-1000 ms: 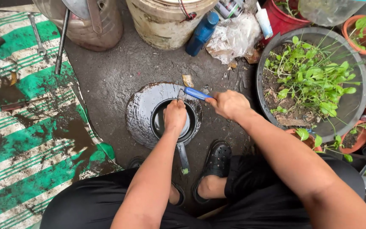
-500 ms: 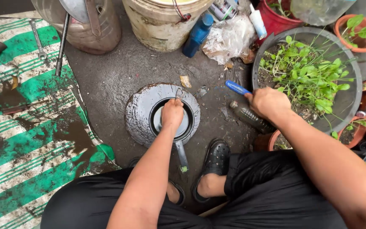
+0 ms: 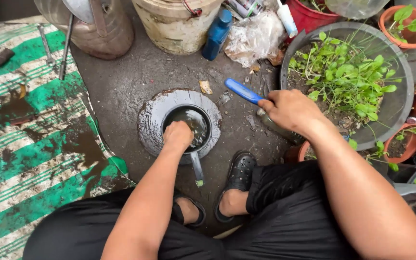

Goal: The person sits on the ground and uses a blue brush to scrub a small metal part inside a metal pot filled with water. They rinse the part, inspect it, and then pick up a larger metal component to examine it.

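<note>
My left hand point(image 3: 177, 136) reaches down into a round floor drain point(image 3: 179, 124) filled with dark water, fingers curled and hidden below the rim. A grey metal rim point(image 3: 152, 118) rings the opening. My right hand point(image 3: 290, 110) is closed around a tool with a blue handle point(image 3: 242, 91), held to the right of the drain above the wet concrete. What lies under that hand is hidden. A thin grey tool point(image 3: 197, 168) lies on the ground just below the drain, pointing at my black sandals point(image 3: 239, 175).
A green-and-white striped mat point(image 3: 30, 139), muddy, covers the left. A large dark basin of green plants point(image 3: 350, 82) stands at right with small pots point(image 3: 403, 144) beside it. Buckets point(image 3: 176, 24), a blue bottle point(image 3: 217, 34) and a plastic bag point(image 3: 256, 38) line the back.
My right hand has carried the blue-handled tool away from the drain rim to the right, then held there. My left hand stays in the drain.
</note>
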